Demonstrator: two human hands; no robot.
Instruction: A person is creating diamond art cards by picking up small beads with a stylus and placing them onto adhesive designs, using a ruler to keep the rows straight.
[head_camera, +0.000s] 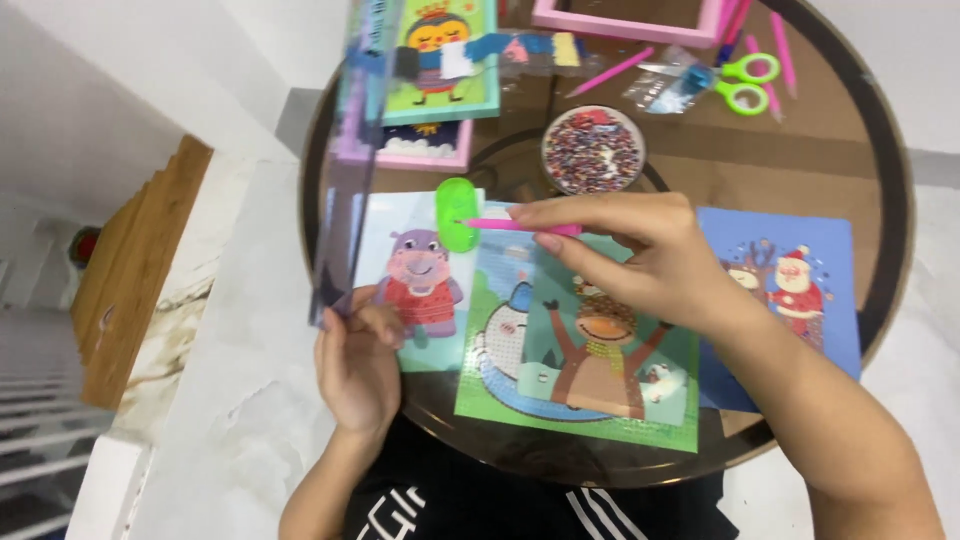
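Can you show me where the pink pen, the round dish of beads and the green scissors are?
pink pen (520, 226): head view, on its shaft, pinched in the right hand (640, 255).
round dish of beads (593, 150): head view, on the beads at its centre.
green scissors (745, 82): head view, between the two handle loops.

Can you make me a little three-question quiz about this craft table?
1. True or false: the right hand holds a pink pen.
2. What does the left hand hold? A) green scissors B) a clear plastic sheet C) a round dish
3. What fills the round dish on the glass table?

Key
1. True; its tip is at a green tray.
2. B. The scissors lie untouched at the far side.
3. Tiny mixed-colour beads.
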